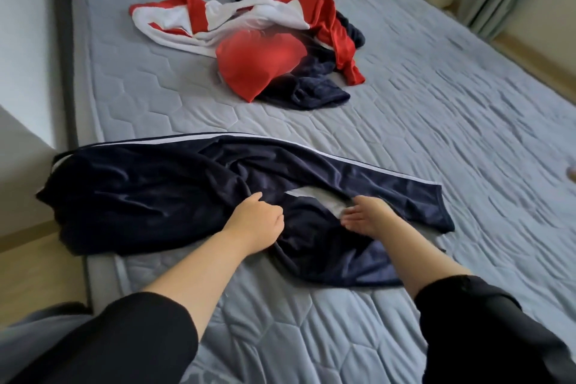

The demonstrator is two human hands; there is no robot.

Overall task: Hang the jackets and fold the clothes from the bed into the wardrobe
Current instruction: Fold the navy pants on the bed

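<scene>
Head view: navy track pants (174,193) with a white side stripe lie across the near edge of the bed (436,121), long axis left to right. The left hand (254,223) pinches the fabric mid-garment; the right hand (366,215), fingers relaxed and holding nothing, rests just beside it. A red, white and navy clothes pile (249,44) waits well beyond.

Grey quilted bed (436,121), navy trousers (156,190) spread near its front edge, red-white-navy clothes heap (249,50) farther back
</scene>
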